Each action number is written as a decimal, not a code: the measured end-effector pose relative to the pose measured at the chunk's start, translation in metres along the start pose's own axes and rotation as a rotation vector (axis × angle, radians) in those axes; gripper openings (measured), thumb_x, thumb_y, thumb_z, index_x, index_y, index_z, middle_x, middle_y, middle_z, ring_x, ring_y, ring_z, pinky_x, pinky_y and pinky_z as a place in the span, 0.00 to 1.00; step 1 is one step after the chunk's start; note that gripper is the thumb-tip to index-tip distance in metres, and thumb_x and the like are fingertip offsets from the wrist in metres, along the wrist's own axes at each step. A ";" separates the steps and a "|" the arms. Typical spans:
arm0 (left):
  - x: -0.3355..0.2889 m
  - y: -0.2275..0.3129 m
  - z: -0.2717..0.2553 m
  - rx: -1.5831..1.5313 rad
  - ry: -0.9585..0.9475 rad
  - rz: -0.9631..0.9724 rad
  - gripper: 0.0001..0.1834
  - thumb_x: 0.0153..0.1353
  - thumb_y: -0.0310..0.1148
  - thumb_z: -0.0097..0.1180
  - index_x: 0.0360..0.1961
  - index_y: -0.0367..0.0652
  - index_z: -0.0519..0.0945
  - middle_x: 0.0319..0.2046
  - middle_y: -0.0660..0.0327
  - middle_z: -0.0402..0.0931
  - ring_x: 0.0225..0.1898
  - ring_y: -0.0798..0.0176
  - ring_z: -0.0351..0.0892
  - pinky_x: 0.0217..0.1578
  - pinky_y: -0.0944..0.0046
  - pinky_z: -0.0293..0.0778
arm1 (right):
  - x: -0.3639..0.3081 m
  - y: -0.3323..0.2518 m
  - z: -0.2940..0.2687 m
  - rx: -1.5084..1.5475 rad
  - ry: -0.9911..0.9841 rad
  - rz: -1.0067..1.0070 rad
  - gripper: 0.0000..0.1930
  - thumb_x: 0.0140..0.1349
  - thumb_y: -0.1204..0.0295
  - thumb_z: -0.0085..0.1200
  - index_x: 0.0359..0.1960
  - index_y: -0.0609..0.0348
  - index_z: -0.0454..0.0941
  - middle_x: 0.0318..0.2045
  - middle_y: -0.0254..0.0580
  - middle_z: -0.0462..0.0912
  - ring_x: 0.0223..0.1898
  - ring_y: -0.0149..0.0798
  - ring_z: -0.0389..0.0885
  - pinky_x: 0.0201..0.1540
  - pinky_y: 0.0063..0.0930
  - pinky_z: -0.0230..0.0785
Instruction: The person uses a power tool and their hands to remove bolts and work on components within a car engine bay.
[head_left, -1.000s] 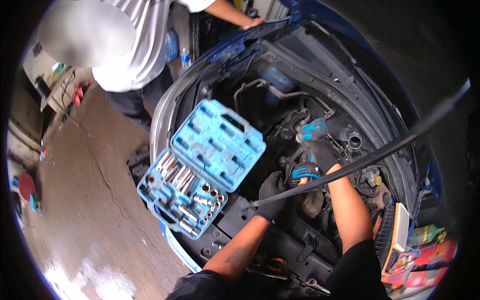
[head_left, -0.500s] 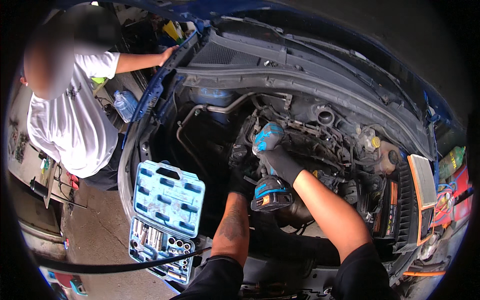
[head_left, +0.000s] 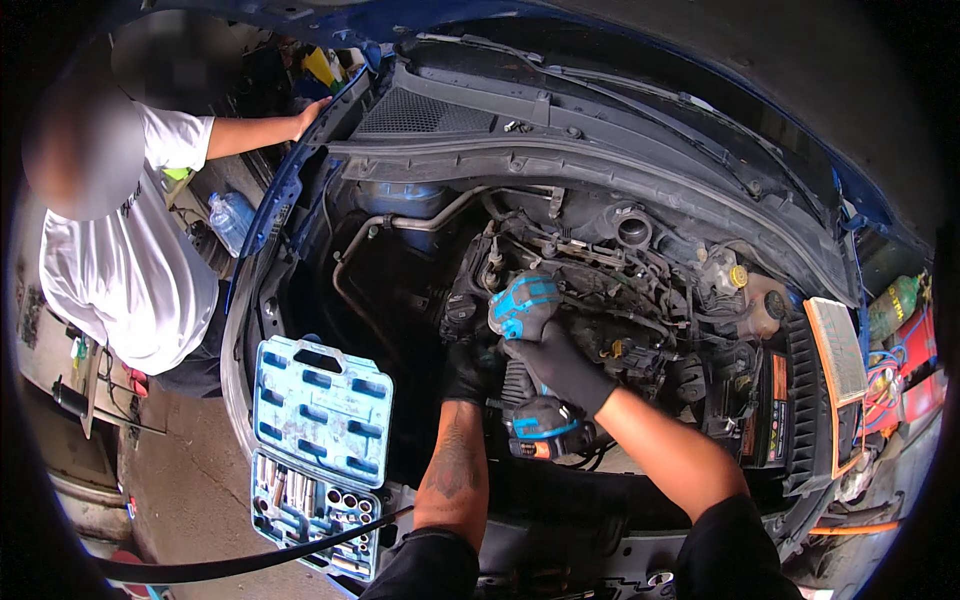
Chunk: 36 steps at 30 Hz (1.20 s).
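Note:
A blue-and-black cordless impact driver (head_left: 526,304) is held by its grip in my right hand (head_left: 562,364), which wears a black glove. Its head points left over the engine (head_left: 615,290), and its battery hangs toward me. My left hand (head_left: 464,372), also black-gloved, reaches down at the engine's left side, beside a dark fitting (head_left: 457,315). Shadow and dark parts hide its fingers, so whether it holds anything does not show.
An open blue socket case (head_left: 322,405) rests on the bay's left edge, a black strap (head_left: 270,553) crossing in front. At left a person in a white shirt (head_left: 130,275) touches the fender. A battery (head_left: 768,410) and an air filter (head_left: 838,350) are on the right.
The impact driver and my right hand have come a little nearer to me over the engine. The whole view has shifted slightly. My left hand stays low at the engine's left side.

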<state>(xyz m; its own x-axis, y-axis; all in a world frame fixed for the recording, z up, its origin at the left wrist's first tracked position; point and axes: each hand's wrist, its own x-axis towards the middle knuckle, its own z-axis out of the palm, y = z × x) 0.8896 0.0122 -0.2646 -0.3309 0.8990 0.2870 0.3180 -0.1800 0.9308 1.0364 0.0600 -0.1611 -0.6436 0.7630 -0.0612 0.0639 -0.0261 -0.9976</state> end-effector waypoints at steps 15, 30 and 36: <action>-0.131 0.199 -0.027 -1.744 -0.209 -0.651 0.13 0.65 0.37 0.44 0.44 0.41 0.75 0.21 0.69 0.61 0.19 0.69 0.59 0.20 0.69 0.59 | -0.278 -0.213 -0.046 -0.367 0.108 -0.273 0.20 0.63 0.77 0.57 0.57 0.62 0.72 0.45 0.42 0.80 0.40 0.32 0.79 0.42 0.29 0.72; -0.408 0.294 -0.103 -1.484 0.020 -0.930 0.14 0.71 0.40 0.41 0.37 0.42 0.74 0.27 0.64 0.65 0.21 0.68 0.63 0.18 0.69 0.60 | -0.534 -0.141 -0.026 -1.163 0.083 -0.025 0.31 0.52 0.67 0.62 0.61 0.55 0.74 0.42 0.52 0.84 0.42 0.53 0.84 0.45 0.46 0.72; -0.434 0.314 -0.089 -1.516 0.104 -0.823 0.15 0.71 0.40 0.41 0.38 0.41 0.76 0.36 0.56 0.77 0.26 0.63 0.69 0.23 0.66 0.65 | -0.540 -0.099 -0.009 -1.338 0.015 -0.301 0.35 0.48 0.68 0.64 0.63 0.50 0.72 0.50 0.45 0.81 0.46 0.53 0.81 0.49 0.48 0.70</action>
<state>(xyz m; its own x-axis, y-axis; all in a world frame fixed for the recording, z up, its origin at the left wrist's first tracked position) 1.0539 -0.4696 -0.0767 -0.0354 0.9244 -0.3798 -0.9831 0.0361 0.1794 1.3841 -0.3435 -0.0286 -0.7555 0.6356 0.1589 0.6109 0.7711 -0.1796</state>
